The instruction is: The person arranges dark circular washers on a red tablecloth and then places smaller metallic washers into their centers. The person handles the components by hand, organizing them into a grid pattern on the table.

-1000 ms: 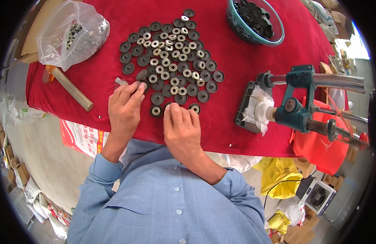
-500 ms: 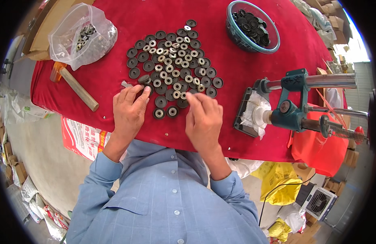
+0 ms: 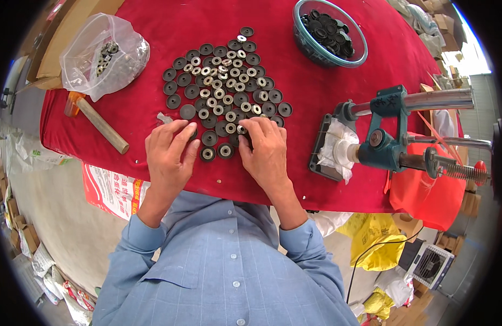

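On the red tablecloth (image 3: 327,103) many black round caps (image 3: 173,101) and silver ring bearings (image 3: 231,116) lie spread in a loose cluster. My left hand (image 3: 166,155) is at its near left side, thumb and fingers closed round the edge of a dark cap, mostly hidden by them. A smooth-faced cap (image 3: 187,112) lies flat just beyond those fingertips. My right hand (image 3: 266,152) reaches the cluster's near right side, pinching a bearing (image 3: 241,129) between thumb and fingertips. Two caps with bearings seated in them (image 3: 225,150) rest between my hands.
A clear bag of metal parts (image 3: 107,57) and a hammer (image 3: 101,124) lie at left. At the back right stands a bowl of black parts (image 3: 359,60). A green hand press (image 3: 384,141) occupies the right side, beside a red bag (image 3: 430,190).
The tilted cap by my left fingers now lies flat, and that hand has drawn slightly nearer. My right hand has moved left and closed on a bearing. The whole view has shifted slightly.
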### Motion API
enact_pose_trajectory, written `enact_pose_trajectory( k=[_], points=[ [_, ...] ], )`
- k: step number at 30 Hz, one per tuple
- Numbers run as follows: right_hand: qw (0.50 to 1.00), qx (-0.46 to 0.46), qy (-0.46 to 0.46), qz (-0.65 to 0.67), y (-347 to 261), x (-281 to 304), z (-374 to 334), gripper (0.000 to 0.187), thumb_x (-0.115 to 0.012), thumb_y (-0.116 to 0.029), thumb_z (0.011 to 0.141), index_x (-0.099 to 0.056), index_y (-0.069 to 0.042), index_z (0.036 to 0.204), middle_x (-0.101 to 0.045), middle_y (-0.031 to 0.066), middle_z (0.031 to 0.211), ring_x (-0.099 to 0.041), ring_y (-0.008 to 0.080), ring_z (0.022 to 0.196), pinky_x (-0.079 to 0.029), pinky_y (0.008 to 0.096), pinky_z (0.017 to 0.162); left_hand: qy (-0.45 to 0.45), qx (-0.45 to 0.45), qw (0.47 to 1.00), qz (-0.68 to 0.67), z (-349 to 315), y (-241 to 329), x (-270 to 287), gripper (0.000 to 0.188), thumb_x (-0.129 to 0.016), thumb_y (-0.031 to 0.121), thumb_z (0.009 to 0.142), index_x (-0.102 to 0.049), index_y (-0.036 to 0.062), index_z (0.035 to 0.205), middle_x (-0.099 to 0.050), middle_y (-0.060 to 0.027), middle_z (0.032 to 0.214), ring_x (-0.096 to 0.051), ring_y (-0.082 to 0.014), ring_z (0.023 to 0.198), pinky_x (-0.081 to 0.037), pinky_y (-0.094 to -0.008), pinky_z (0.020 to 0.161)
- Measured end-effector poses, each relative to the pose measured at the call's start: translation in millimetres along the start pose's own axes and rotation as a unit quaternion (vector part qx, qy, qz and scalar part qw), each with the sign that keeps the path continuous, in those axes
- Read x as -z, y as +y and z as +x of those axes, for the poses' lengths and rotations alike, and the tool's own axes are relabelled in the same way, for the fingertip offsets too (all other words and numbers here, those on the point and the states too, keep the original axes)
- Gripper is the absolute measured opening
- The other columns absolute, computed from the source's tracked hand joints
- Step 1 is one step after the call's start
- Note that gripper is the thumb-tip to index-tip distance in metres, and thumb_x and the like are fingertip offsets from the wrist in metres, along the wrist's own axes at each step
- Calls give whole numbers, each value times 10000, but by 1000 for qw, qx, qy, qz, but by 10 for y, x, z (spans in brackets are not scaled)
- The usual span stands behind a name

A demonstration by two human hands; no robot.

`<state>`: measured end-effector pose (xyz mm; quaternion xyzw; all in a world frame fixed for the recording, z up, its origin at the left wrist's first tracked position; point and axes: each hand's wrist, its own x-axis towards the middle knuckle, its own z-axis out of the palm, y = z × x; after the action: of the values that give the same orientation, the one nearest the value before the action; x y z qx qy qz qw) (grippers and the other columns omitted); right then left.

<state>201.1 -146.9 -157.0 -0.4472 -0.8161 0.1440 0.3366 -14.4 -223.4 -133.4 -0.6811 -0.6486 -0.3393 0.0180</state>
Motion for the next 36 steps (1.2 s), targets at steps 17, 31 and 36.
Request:
enact_pose_trajectory(
  k=[17,31,36],
  points=[
    [999,-3,-23,25,-59,64,-72,335,-816,-47,802,-704,-100,1113,-681,50,1078,-647,266,1023,-451,443,914,-40,-21,989,-141,263,140,-506,302,-859,41,809,-787,87,1098,-757,-64,1106,-697,-279,1046,-522,-419,928],
    [990,91,-17,-103,-184,6,-318,343,-737,-95,896,-767,-23,1229,-687,51,1205,-655,229,1098,-472,403,945,-24,44,991,-124,-48,51,-121,300,-847,-49,817,-789,68,1088,-751,-90,1087,-734,-255,990,-596,-367,859],
    [986,56,-4,-157,-282,20,-430,349,-721,-123,922,-763,-33,1257,-684,47,1261,-642,217,1154,-439,405,954,-20,-6,995,-99,-68,17,-214,306,-847,-28,813,-795,77,1096,-741,-67,1083,-703,-264,1001,-563,-390,858]
  ],
)
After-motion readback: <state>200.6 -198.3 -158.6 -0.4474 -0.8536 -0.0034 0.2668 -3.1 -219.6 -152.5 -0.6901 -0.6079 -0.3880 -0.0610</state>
